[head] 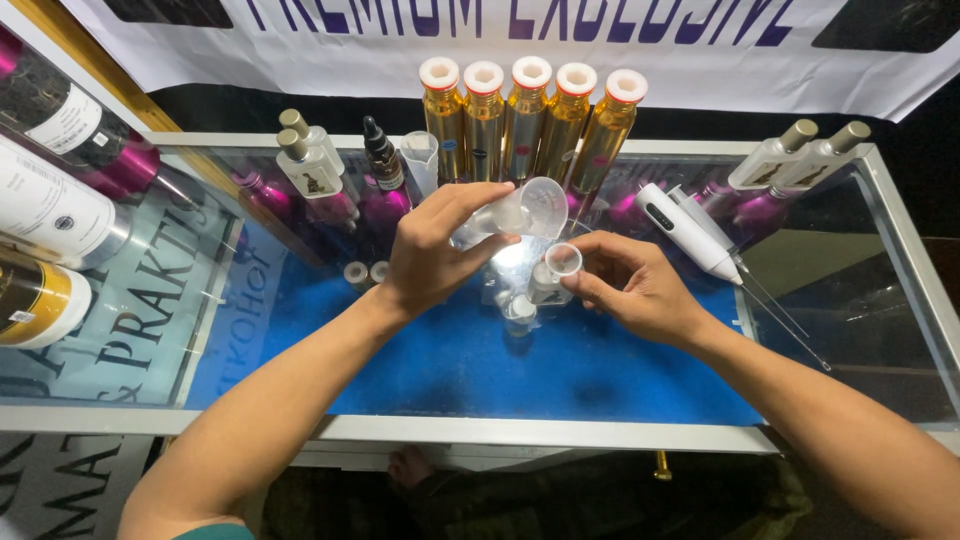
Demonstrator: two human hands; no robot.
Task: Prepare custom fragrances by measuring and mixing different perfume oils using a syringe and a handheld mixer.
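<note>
2 hands busy: left hand [432,252] pinches tipped clear beaker [528,208], right hand [630,285] grips small bottle [553,275] w/ funnel, both prob light, slippery, so hold sidewalls.

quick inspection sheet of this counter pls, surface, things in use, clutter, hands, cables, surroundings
surface: glass counter over blue lining
job's things: clear measuring cup tilted above small funnel on small bottle
clutter: five gold bottles, dropper bottle, white electric pipette, spray bottles
hands: left hand holds cup; right hand steadies bottle and funnel
cables: nothing seen
surroundings: white banner behind, large bottles at left
</note>
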